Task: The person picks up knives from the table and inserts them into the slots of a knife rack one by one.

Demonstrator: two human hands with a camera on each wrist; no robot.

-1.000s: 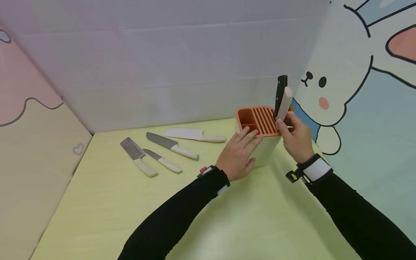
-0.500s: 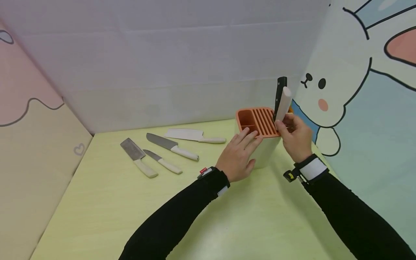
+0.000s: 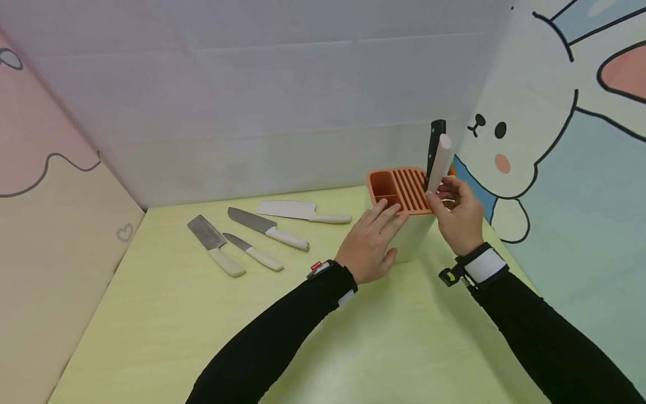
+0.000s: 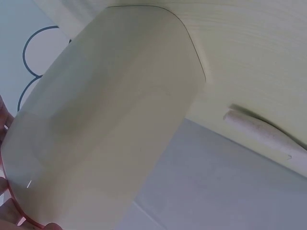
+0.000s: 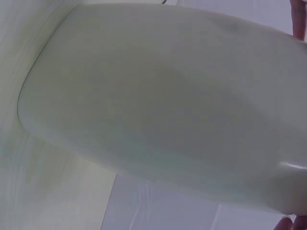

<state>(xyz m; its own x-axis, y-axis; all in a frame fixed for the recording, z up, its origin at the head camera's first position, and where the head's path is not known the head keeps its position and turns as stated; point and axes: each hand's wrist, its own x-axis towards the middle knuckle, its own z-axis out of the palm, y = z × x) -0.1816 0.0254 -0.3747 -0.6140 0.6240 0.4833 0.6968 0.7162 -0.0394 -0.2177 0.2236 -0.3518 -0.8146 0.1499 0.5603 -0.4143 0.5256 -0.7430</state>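
Observation:
A pale green knife block (image 3: pixel 409 238) with an orange slotted top (image 3: pixel 411 188) stands at the right of the table. My left hand (image 3: pixel 367 241) rests on its front left edge, fingers straight and fingertips over the compartment rim. A white-handled knife (image 3: pixel 440 163) rises from the block's right end, its blade hidden. My right hand (image 3: pixel 460 216) holds it low on the handle between thumb and fingers. Just behind stands a black-handled knife (image 3: pixel 435 148). In the left wrist view the block's side (image 4: pixel 105 115) fills the middle; the right wrist view likewise shows its wall (image 5: pixel 153 105).
On the table to the left lie a small cleaver (image 3: pixel 207 231), a small knife (image 3: pixel 252 251), a chef's knife (image 3: pixel 267 227) and a wide white-bladed cleaver (image 3: pixel 303 210), all light-handled. A grey-white wall (image 3: pixel 242 112) stands behind, with a cartoon-printed panel (image 3: pixel 570 185) close on the right.
The white handle and my right hand have shifted very slightly left, the right hand also a little down. My left hand stays on the block, and the loose knives lie as before.

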